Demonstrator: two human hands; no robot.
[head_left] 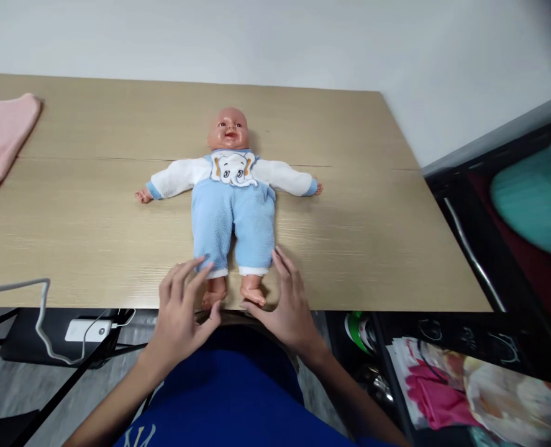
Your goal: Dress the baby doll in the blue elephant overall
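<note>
A baby doll (233, 205) lies on its back on the wooden table, head away from me and arms spread wide. It wears a white and light-blue fleece outfit with an elephant patch (234, 169) on the chest; its feet are bare near the table's front edge. My left hand (184, 304) is beside the doll's leg on the left, fingers apart, fingertips at the trouser cuff. On the other side, my right hand (287, 301) has its fingers spread, with the fingertips by the other trouser leg and the thumb near the foot. Neither hand grips anything.
The wooden table (363, 248) meets a white wall behind. A pink cloth (5, 139) lies at its left end. A white cable (42, 323) hangs over the front edge near a power bank (87, 330). Black shelving on the right holds a teal object (536, 195) and pink gloves (438, 397).
</note>
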